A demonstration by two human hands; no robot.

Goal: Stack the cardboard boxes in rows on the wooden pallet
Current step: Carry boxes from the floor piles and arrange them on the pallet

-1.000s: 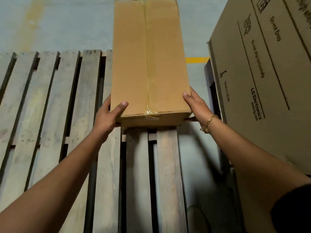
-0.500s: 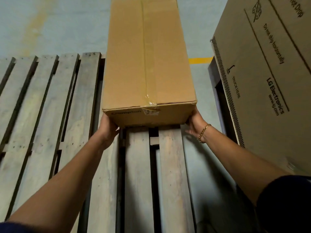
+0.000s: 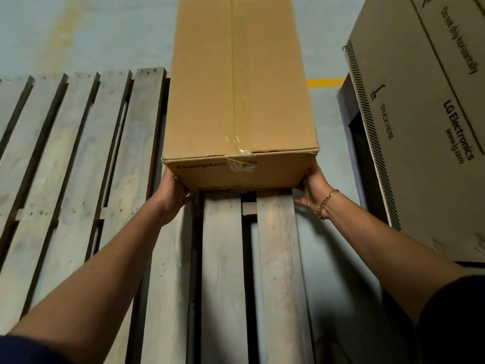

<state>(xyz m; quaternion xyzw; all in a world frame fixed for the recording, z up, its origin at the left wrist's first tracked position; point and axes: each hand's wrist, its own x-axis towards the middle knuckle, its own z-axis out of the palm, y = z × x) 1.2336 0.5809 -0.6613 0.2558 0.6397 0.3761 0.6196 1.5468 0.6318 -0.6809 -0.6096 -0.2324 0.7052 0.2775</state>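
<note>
A long brown cardboard box [image 3: 236, 82], taped down its middle and printed "Crompton" on the near end, lies lengthwise over the right part of the grey wooden pallet [image 3: 78, 164]. My left hand [image 3: 172, 197] grips the box's near lower left corner. My right hand [image 3: 313, 183], with a gold bracelet at the wrist, holds the near lower right corner. The near end sits at or just above the slats; I cannot tell whether it touches them. The box's far end runs out of view at the top.
A large LG Electronics carton [image 3: 425, 106] leans at the right, close beside the box, on a dark base [image 3: 353, 143]. Grey concrete floor [image 3: 86, 32] with a yellow line [image 3: 325, 82] lies beyond the pallet. Pallet slats stretch left and toward me.
The box has come closer and larger in view. My hands shifted from its top edge corners down to the lower corners of the near end.
</note>
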